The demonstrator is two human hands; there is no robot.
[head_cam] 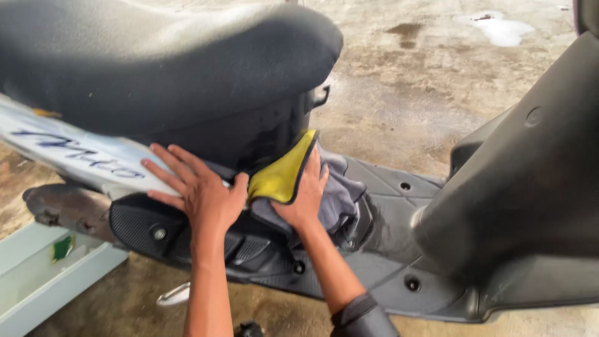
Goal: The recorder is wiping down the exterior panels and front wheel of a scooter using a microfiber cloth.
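Nearest the camera, two bare forearms are seen reaching up from the bottom edge, a dark cuff worn on the right one. The left hand (199,190) is laid flat with fingers spread on the scooter's lower side panel, where ribbed black plastic meets a glossy white body panel (68,153) marked with blue lettering. Just beside it, the right hand (306,196) is pressed palm-down, fingers spread, on a soft cloth (281,178), yellow on one face and grey on the other, edged in dark trim. The cloth is bunched against the black panel below the seat, at the back of the footboard (399,206), a matte dark plastic floor with round screw holes. Above, the rounded, grainy black seat (162,56) is seen overhanging. At the lower left, a pale green channel-shaped piece (43,281) lies on the ground. Beyond, damp, stained concrete (412,81) is spread, with a whitish puddle far off.
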